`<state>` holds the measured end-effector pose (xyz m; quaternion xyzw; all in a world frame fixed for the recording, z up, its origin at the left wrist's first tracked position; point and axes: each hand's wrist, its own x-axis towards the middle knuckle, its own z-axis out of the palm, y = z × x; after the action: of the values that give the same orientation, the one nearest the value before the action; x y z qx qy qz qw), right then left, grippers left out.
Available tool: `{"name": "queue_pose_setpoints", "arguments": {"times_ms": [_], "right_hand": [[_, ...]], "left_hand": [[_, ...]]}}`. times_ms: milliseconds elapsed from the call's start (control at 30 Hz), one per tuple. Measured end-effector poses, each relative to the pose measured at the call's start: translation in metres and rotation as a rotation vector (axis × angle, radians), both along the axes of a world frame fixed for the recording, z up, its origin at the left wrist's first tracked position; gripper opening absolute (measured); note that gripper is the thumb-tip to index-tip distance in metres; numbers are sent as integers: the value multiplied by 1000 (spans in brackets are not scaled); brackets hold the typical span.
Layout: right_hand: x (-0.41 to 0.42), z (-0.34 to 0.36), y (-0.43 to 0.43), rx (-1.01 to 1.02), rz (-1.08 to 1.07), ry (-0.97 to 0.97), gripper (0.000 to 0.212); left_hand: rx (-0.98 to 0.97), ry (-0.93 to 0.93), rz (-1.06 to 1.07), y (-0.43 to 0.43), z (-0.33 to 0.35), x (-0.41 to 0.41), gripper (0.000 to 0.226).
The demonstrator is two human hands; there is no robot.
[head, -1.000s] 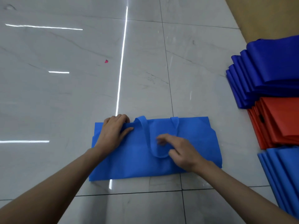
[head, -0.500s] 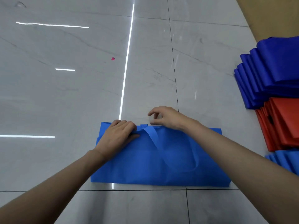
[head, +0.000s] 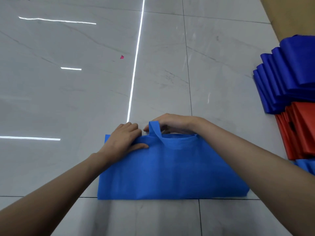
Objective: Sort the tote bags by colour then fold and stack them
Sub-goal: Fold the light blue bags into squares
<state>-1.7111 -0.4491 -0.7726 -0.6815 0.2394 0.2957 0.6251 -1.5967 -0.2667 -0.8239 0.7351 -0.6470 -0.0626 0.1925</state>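
Observation:
A light blue tote bag [head: 170,171] lies flat on the grey tiled floor in front of me, its opening at the far edge. My left hand [head: 124,140] presses flat on the bag's far left corner, fingers together. My right hand [head: 172,123] curls over the far edge and holds the bag's handle strap [head: 156,132], which stands up in a loop. At the right lie folded stacks: dark blue tote bags [head: 286,77], red tote bags [head: 300,132] and a sliver of light blue tote bags [head: 306,165].
A small pink scrap [head: 122,57] lies on the floor [head: 68,99] further out. A tan surface [head: 293,16] borders the tiles at the top right. Bright light streaks reflect off the tiles.
My right hand moved from the bag's middle to its far edge and lifted the handle strap up. My left hand stayed on the far left corner. The view shifted slightly.

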Motion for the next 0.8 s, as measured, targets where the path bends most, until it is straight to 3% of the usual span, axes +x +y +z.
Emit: {"name": "queue_pose_setpoints", "arguments": {"times_ms": [67, 167, 233, 300, 400, 533, 633, 700, 800], "right_hand": [[2, 1, -4, 91, 36, 75, 38], [2, 7, -4, -8, 105, 88, 47], [1, 12, -5, -145, 165, 10, 36], [-1, 21, -8, -225, 178, -43, 6], [-3, 38, -17, -356, 134, -177, 21], [-12, 61, -24, -344, 52, -221, 10], [-18, 75, -29, -320, -15, -253, 16], [-20, 83, -32, -423, 25, -261, 19], [-19, 97, -36, -754, 174, -234, 29]], "left_hand": [[-35, -8, -29, -3, 9, 5, 59], [59, 89, -47, -10, 26, 10, 58], [184, 162, -29, -14, 38, 11, 54], [311, 135, -31, -20, 46, 12, 51], [405, 87, -42, -24, 54, 13, 42], [378, 119, -16, -27, 66, 13, 42], [380, 150, 11, -36, 75, 14, 41], [391, 163, 22, -42, 80, 16, 40], [429, 204, 53, -51, 86, 18, 38]]}}
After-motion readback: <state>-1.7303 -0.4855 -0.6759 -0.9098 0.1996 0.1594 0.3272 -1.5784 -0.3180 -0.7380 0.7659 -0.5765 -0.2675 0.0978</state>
